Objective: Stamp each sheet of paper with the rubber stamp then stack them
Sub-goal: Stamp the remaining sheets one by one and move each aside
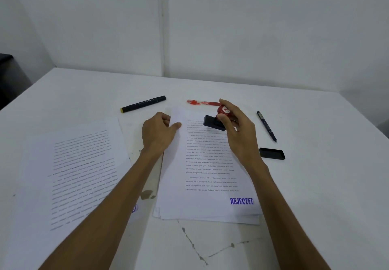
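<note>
While a white table (305,185) fills most of the view, with a cracked, chipped patch at its near edge and white walls behind it, two lots of printed paper lie on it. A single printed sheet (82,171) lies on the left, partly under the left forearm, with a bit of purple stamp ink showing at its near right corner beside the arm. A stack of sheets (208,164) sits in the middle, its near edges fanned slightly, and its top sheet bears a purple "REJECTED" mark (241,201) at the near right corner. On the far left corner of that top sheet the left hand (159,134) pinches the paper edge between thumb and curled fingers. Over the far part of the stack, the right hand (237,131) grips the rubber stamp (217,119) by its red knob, fingers curled round it, the black base tilted toward the left; whether the base touches the paper cannot be told. Beyond the papers, a black marker (143,104) with a yellow end lies far left, and a red pen (202,102) lies just behind the right hand. To the right, a dark pen (267,126) lies well apart from the stack, with a black stamp cap (272,153) nearer, just beside the right wrist.
</note>
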